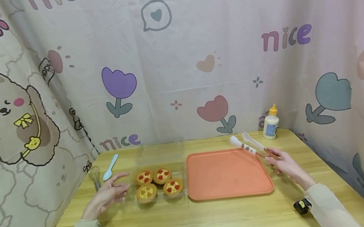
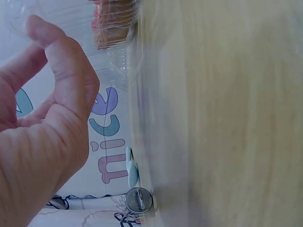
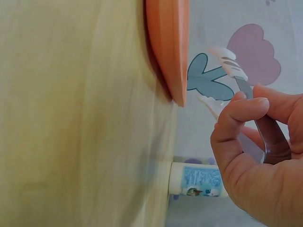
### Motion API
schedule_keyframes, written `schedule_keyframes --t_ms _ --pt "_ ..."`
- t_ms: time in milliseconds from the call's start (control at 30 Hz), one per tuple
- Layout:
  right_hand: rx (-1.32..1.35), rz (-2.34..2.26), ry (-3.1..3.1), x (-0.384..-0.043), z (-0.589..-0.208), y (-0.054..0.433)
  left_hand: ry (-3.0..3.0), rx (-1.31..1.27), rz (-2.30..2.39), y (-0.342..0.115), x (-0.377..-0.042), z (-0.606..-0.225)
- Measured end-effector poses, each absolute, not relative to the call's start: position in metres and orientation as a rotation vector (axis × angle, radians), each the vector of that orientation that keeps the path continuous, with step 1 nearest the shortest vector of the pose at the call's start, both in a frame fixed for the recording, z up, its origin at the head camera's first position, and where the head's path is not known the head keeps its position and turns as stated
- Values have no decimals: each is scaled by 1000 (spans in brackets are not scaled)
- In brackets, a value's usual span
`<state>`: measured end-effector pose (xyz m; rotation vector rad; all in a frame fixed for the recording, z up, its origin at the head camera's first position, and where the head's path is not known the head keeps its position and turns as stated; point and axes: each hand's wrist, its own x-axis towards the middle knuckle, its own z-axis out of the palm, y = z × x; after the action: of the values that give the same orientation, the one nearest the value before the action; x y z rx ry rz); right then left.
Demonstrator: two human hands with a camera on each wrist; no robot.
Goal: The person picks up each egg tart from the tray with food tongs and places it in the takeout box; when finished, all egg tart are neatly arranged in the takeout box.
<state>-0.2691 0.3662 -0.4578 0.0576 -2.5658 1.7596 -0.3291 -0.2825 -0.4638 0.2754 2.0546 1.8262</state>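
Four little tarts (image 1: 158, 183) sit in one clear box (image 1: 160, 157) on the table (image 1: 195, 221), next to one orange tray (image 1: 227, 174). The right hand (image 1: 285, 164) curls its fingers around one pair of tongs (image 1: 248, 145), tips apart, at the tray's right edge. The left hand (image 1: 110, 194) is loosely open beside the box, holding nothing. Only the head view shows the tarts plainly, plus one blue spoon (image 1: 111, 167), one whisk (image 1: 95, 176) and one glue bottle (image 1: 270, 123).

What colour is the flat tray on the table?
The tray is plain salmon orange with no pattern, seen best in the head view.
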Motion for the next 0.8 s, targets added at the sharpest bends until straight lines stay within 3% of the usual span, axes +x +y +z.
schedule_keyframes --t_ms 800 --pt "-44 1691 -2602 -256 -467 390 2045 246 1848 -282 -326 -462"
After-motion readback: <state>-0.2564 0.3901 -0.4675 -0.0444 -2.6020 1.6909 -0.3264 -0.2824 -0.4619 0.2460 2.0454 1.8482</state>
